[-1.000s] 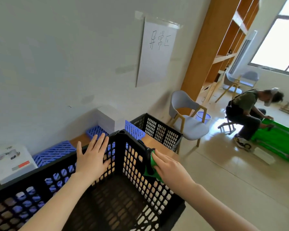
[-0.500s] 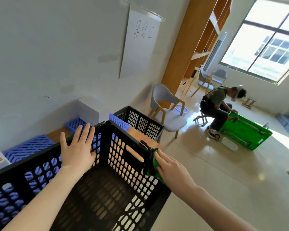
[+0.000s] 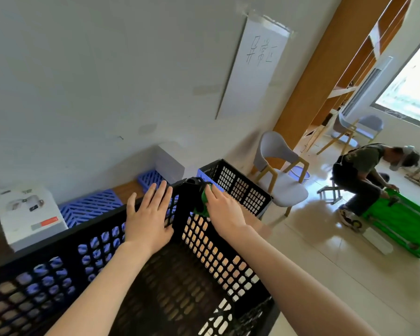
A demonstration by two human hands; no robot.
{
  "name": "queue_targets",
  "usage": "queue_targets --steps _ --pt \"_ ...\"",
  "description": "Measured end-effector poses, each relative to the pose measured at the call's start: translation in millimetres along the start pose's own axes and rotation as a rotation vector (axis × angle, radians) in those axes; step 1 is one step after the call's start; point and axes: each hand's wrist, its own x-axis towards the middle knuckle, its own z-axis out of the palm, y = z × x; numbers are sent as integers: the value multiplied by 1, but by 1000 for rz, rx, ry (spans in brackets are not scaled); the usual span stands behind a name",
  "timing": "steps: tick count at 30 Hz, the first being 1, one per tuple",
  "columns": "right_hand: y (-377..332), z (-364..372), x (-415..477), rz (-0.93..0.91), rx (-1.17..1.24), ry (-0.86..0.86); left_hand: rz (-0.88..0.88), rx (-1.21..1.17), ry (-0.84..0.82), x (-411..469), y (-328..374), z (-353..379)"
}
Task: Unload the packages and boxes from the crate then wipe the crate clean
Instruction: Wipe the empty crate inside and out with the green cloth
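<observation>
While you lean over it, the black perforated plastic crate (image 3: 66, 260) fills the lower half of your view, its slotted floor bare of packages and its far corner pointing at the pale grey wall (image 3: 83, 69). Beyond that corner a second black perforated crate (image 3: 238, 187) sits on the same wooden surface, with blue slatted plastic trays (image 3: 90, 207) lying between the crates and the wall. A white printed cardboard box with a red label (image 3: 27, 214) stands left of the trays, just behind the crate's far-left wall, and a plain white box (image 3: 169, 162) stands against the wall farther back. Off to the right, on the glossy tiled floor, a grey padded chair with wooden legs (image 3: 279, 170) stands near another person (image 3: 359, 173) who is bent over a green flat crate (image 3: 403, 221).

Your left hand (image 3: 148, 219) lies flat and open on the inner face of the crate's far-left wall, fingers spread and reaching up over the rim; it holds nothing. Your right hand (image 3: 224, 210) is just beside it on the other side of the corner, pressing a crumpled green cloth (image 3: 205, 202) against the top of the far-right wall near the corner post. The fingers are laid over the cloth rather than curled around it, so the cloth is pinned between palm and crate. A taped white paper sign with handwritten characters (image 3: 255, 66) hangs on the wall above.
</observation>
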Motion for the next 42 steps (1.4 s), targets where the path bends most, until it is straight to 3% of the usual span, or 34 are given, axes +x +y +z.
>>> queue_targets --steps 10,18,28,34,42 --pt "-9 1 27 8 10 -62 -25 -14 -40 1 1 -5" --pt "44 -10 -60 -35 84 -114 -4 26 -39 0 -2 -4" --pt "88 -37 -159 79 103 -199 2 57 -22 0 -1 -1" --pt "66 -21 -128 41 29 -110 13 54 25 -1 -1 2" --pt "19 -3 -10 -37 -14 -88 4 31 21 -1 1 4"
